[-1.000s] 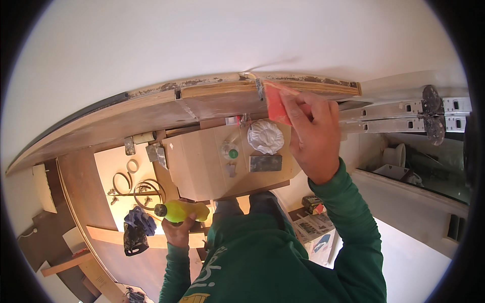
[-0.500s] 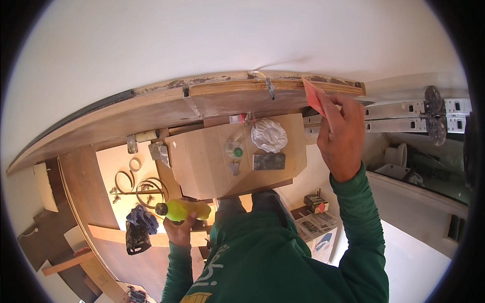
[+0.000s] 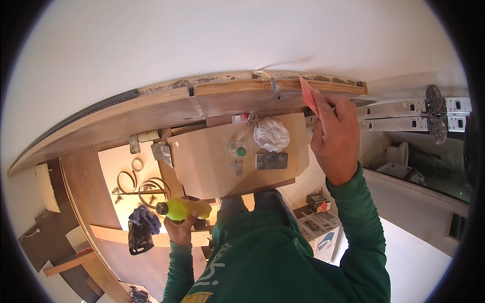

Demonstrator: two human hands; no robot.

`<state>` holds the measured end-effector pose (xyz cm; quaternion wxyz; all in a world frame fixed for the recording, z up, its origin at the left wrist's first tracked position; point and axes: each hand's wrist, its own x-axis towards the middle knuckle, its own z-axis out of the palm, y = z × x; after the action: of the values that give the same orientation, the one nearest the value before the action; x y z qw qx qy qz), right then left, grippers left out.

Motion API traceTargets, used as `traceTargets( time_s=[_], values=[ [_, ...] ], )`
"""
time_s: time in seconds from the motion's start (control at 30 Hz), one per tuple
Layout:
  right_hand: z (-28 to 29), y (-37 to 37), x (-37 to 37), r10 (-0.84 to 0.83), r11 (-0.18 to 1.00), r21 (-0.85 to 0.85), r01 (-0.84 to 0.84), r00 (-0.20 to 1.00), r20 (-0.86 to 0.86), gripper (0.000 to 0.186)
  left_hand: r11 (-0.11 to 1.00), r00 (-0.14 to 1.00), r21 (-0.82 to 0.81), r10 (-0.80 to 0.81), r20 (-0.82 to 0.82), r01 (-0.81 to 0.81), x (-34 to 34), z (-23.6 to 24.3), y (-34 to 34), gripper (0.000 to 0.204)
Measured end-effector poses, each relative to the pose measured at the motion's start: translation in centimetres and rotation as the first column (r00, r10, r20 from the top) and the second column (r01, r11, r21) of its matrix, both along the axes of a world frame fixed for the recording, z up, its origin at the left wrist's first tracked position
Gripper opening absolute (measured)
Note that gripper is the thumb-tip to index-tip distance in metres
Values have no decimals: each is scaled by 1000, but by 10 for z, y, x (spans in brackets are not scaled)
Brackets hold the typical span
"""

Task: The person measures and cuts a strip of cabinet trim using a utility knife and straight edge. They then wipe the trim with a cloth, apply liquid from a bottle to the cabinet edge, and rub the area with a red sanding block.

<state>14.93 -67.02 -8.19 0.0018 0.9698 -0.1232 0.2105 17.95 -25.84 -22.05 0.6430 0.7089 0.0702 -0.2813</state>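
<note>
My right hand [image 3: 335,136], raised at the wall, pinches a folded piece of red sandpaper [image 3: 309,96]. The sandpaper's tip reaches the edge of a long wooden board [image 3: 230,87] fixed along the wall; whether it touches cannot be made out. A short cable end [image 3: 276,88] hangs over that edge to the left of the sandpaper. Low on the left, my left hand [image 3: 180,230] is wrapped around a plastic bottle [image 3: 185,208] of yellow-green liquid. The bottle lies tilted sideways, its dark cap pointing left.
Below the board, a cardboard sheet [image 3: 202,166] bears a crumpled white plastic bag [image 3: 271,135], a dark rectangular block [image 3: 272,161] and a clear bottle with a green cap [image 3: 237,148]. Metal drawer rails [image 3: 394,108] stick out at right. Coiled edging strips [image 3: 151,191] lie at left.
My right hand and the sandpaper have shifted slightly left along the board edge. The left hand keeps its hold on the bottle. The whole view has moved a little.
</note>
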Motion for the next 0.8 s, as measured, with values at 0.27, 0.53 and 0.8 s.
traceTargets(
  time_s=[0.27,0.53,0.8],
  values=[
    [6,27,-5,18,992,125,-20,1000,20,56,998,996,16,-55,66,54,4,0,-11,61],
    [-14,-58,-51,-109,990,-79,114,992,61,62,995,995,1,-97,28,97,-2,-5,-14,61],
    [6,-61,-54,-119,991,-58,124,989,92,53,997,995,2,-74,67,74,-10,5,-26,57]
  ],
)
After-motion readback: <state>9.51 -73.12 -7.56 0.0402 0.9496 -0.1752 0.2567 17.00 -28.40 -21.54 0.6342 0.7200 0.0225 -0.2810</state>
